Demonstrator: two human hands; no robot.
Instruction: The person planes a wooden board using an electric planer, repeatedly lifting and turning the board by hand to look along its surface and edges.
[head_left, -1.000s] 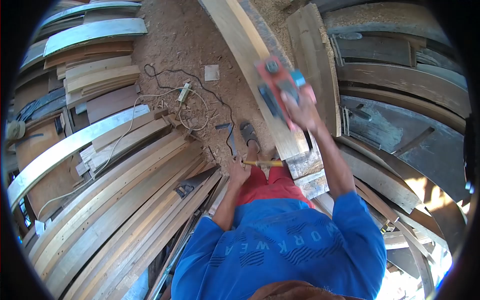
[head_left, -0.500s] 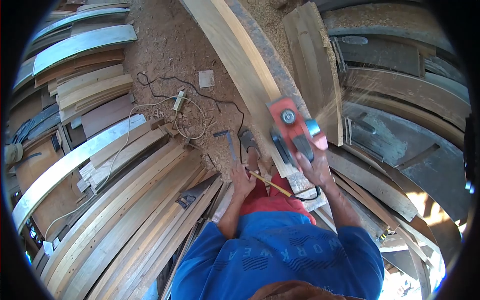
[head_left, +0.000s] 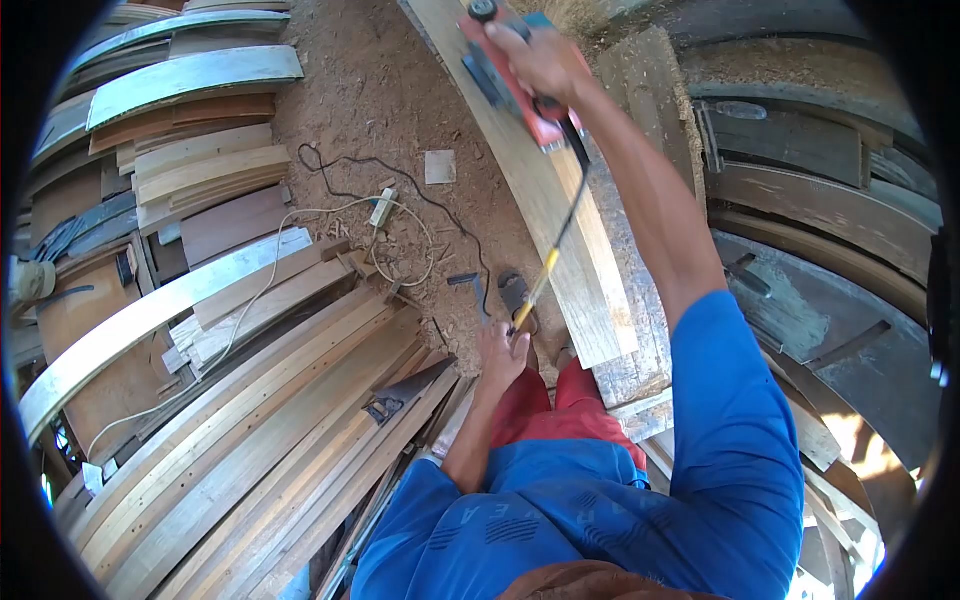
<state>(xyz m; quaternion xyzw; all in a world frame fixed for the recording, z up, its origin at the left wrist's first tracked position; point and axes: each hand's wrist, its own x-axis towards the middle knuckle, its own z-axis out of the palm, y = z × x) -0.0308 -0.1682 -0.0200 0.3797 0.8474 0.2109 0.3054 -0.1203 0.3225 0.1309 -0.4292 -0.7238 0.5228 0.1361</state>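
At the top centre my right hand (head_left: 540,65) is wrapped round the handle of a red power planer (head_left: 515,85), which rests on a long pale board (head_left: 545,210). The board lies on a worn bench beam (head_left: 640,300). From the tool's rear a black cable runs down, with a yellow-wrapped stretch (head_left: 545,275) beside my left hand (head_left: 502,352). The fingers of my left hand are closed round the cable near the end of the yellow part, in front of my red trousers.
Stacked planks (head_left: 250,420) with a handsaw (head_left: 400,392) fill the lower left. A power strip (head_left: 382,207), cables and a square tile (head_left: 440,167) lie on the dusty ground. More boards (head_left: 820,200) stand at the right. A sandal (head_left: 513,290) shows near the bench.
My right hand has pushed the planer forward along the board, up and to the left, with the arm now stretched out. The cable is drawn out behind it, and the spray of shavings is gone.
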